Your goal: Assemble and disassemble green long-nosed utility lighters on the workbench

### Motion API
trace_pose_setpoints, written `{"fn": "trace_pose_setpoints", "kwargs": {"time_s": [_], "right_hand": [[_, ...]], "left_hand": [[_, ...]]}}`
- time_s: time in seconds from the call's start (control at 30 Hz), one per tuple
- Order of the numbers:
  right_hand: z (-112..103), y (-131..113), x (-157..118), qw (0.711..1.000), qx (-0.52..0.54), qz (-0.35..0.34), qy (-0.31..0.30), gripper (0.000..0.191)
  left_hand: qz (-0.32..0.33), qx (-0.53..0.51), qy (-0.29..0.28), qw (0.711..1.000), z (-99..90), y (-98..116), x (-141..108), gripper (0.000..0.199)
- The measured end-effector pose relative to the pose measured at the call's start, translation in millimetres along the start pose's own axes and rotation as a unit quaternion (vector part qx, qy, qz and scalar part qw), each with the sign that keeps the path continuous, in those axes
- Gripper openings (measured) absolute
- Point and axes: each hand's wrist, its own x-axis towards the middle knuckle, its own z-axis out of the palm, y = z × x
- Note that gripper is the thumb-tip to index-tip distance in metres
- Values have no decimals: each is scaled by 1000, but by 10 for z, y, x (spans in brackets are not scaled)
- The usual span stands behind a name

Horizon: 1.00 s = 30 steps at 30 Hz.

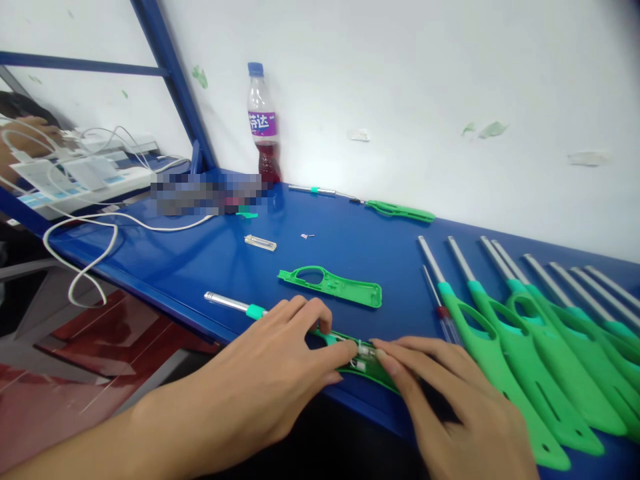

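An opened green gas lighter point(376, 375) lies at the table's near edge, its metal tube point(226, 303) pointing left and small white and metal parts showing inside. My left hand point(287, 360) is closed around its middle, the thumb pressing on the inner parts. At the other end, my right hand point(450, 390) pinches thumb and forefinger together over the inside; what sits between the fingertips is too small to make out. Just beyond the hands lies a loose green half shell point(345, 287). Farther back is a clear fuel tank point(261, 243).
Several assembled green lighters point(520, 360) lie in a row at right, beside a red screwdriver point(443, 315). A lighter in pieces point(400, 211) lies along the wall. A drink bottle point(263, 127) stands at the back. A white cable point(145, 223) crosses the left side.
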Motion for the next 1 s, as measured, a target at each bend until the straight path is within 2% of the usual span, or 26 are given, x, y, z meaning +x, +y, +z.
{"fn": "trace_pose_setpoints", "kwargs": {"time_s": [0.17,0.33,0.67,0.83,1.0], "right_hand": [[-8,-96,58,997,39,58,32,16],[-12,-112,77,998,47,41,24,14],[0,-83,66,999,40,18,9,12],[-31,-93,91,999,40,16,3,11],[-65,-130,132,997,54,50,-11,10]], "left_hand": [[2,-3,21,1000,-8,6,12,30],[17,1,33,999,-8,8,7,20],[-4,-26,30,999,-20,2,9,18],[-18,-51,72,996,19,-11,-17,35],[4,-23,131,991,198,-119,-35,36]]}}
